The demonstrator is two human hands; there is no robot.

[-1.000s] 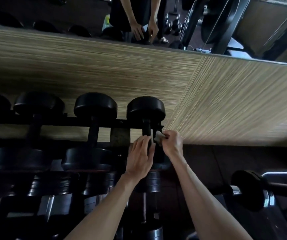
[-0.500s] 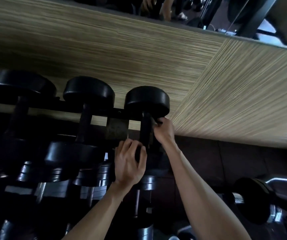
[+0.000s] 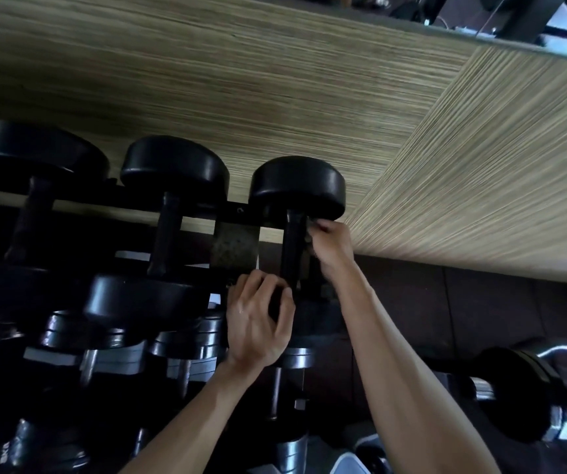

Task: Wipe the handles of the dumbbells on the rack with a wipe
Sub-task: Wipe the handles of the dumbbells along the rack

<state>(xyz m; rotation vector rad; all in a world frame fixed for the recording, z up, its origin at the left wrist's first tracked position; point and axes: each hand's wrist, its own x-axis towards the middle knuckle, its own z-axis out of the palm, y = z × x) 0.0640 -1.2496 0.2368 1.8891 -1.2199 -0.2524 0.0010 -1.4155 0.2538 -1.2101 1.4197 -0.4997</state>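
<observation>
1. Head view, nearest first: two bare forearms reach up and away toward the top row of the rack, with chrome-ended dumbbells on lower tiers dim beneath them.

2. The left hand sits nearer, its fingers curled over the near end of the rightmost dumbbell, about where the handle meets the lower head. It seems to be steadying the weight.

3. The right hand is further up, pressed against the handle's right side just below the far head. Its fingers are bunched as if pinching something, but no wipe shows here, so I cannot tell what they clamp.

4. The handle's long axis runs from near to far, straight away from the person. The right hand is at its far end, so any stroke left would, I'd guess, run back down toward the left hand.

5. To the left stand two more dumbbells on the same rail, handles parallel and untouched by either hand; the left hand is nearer to them.

6. Behind everything rises a striped wooden wall, with a mirror strip above.
</observation>
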